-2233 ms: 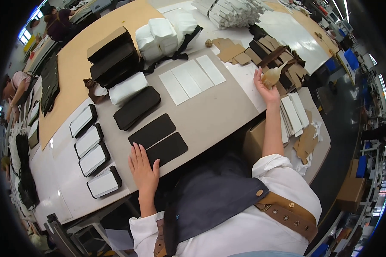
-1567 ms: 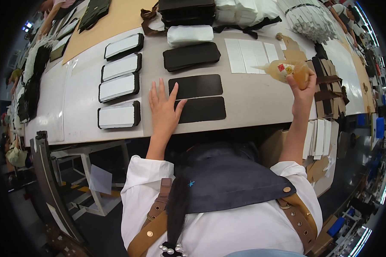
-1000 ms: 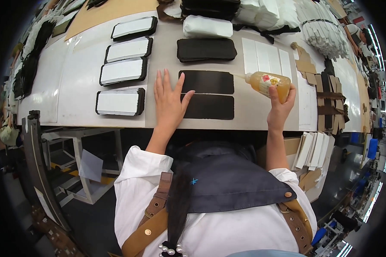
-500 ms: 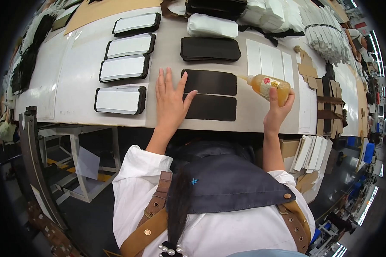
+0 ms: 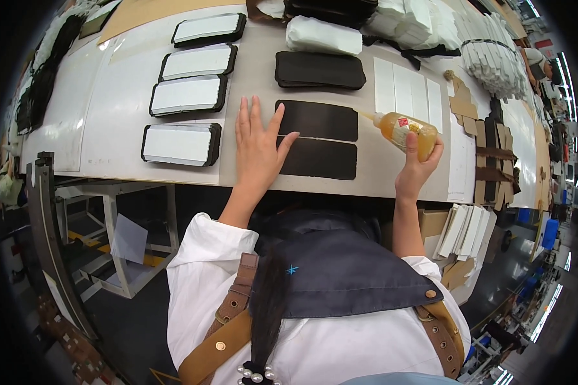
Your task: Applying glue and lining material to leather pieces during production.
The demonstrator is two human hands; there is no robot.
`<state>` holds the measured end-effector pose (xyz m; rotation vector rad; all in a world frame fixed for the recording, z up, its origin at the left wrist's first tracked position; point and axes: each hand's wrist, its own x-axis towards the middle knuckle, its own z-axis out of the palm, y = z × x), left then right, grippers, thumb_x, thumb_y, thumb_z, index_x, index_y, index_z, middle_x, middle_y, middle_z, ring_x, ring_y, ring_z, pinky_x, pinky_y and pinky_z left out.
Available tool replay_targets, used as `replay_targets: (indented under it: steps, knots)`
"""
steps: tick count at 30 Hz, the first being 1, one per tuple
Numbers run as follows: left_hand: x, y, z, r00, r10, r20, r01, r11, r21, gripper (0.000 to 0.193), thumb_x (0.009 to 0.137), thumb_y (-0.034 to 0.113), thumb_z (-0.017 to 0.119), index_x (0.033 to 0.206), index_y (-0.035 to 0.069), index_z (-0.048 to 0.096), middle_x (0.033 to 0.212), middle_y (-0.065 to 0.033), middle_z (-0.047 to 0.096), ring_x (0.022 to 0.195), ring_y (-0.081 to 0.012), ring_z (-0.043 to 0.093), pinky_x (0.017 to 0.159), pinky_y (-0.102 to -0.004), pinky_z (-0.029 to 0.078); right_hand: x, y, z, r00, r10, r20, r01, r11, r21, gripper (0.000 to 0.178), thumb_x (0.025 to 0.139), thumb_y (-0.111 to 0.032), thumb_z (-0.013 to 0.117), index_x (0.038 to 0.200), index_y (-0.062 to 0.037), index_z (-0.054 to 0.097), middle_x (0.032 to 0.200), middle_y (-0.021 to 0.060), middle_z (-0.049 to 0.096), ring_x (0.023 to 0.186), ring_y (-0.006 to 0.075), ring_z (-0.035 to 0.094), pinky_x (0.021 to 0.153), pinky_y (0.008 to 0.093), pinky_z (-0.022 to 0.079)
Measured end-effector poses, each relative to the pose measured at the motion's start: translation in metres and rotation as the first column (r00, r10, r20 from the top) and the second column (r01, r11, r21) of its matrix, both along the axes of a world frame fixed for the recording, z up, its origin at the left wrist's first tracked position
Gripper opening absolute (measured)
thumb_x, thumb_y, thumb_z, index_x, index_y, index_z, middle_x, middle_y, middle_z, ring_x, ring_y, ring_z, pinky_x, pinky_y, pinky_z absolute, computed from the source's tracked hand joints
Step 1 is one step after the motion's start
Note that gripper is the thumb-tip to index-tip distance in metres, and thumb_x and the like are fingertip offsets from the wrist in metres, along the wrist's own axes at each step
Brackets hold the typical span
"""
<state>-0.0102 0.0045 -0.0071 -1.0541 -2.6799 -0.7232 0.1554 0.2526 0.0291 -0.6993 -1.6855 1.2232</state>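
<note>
My left hand (image 5: 258, 144) lies with fingers spread on the table, its thumb and index finger at the left edges of two black rectangular pieces. The far black piece (image 5: 320, 120) and the near black piece (image 5: 321, 160) lie flat, one behind the other, a thin gap between them. In my right hand (image 5: 420, 163) is a clear squeeze bottle of amber liquid (image 5: 398, 131), tilted on its side. Its narrow nozzle points left, close to the far piece's right edge. Whether liquid comes out is too small to tell.
Several black-edged stacks topped with white strips (image 5: 180, 145) stand in a column on the left. Behind the pieces are a black stack (image 5: 320, 70) and a white bundle (image 5: 324, 36). White strips (image 5: 404, 90) lie flat at right, near brown card pieces (image 5: 464, 106).
Hands, bottle and black pieces hold nearly the same places. The view has shifted slightly.
</note>
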Motion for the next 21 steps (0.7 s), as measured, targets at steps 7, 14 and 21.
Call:
replay_targets:
  steps: [7,14,21]
  knots:
    - [0.0,0.0,-0.002,1.0,0.004,-0.005,-0.004,1.0,-0.011,0.06,0.102,0.048,0.062,0.15,0.014,0.056,0.163,-0.0305,0.032,0.156,-0.0464,0.021,0.123,-0.0571,0.025,0.001,-0.001,-0.003,1.0,0.005,-0.006,-0.005,1.0,0.014,0.045,0.099,-0.027,0.077,0.129,-0.0047,0.051,0.118,0.0052,0.056,0.107,0.0126,0.055,0.097,0.0285,0.047]
    - [0.001,-0.001,-0.001,1.0,0.004,0.001,-0.004,1.0,-0.008,0.062,0.102,0.049,0.062,0.151,0.013,0.055,0.163,-0.0304,0.032,0.156,-0.0466,0.021,0.123,-0.0579,0.024,-0.002,-0.009,-0.006,0.999,0.013,0.032,-0.015,0.998,0.063,0.046,0.099,-0.03,0.077,0.127,-0.0049,0.05,0.115,0.0043,0.055,0.105,0.0122,0.054,0.096,0.027,0.047]
    - [-0.002,-0.008,0.001,0.996,0.036,0.081,-0.059,0.951,0.304,0.036,0.104,0.023,0.062,0.138,0.01,0.063,0.158,-0.0199,0.042,0.153,-0.0447,0.026,0.121,-0.0554,0.027,-0.02,-0.026,-0.007,0.996,0.062,0.061,-0.07,0.987,0.145,0.052,0.097,-0.034,0.079,0.128,-0.0041,0.049,0.117,0.0045,0.053,0.107,0.0122,0.053,0.095,0.0263,0.046]
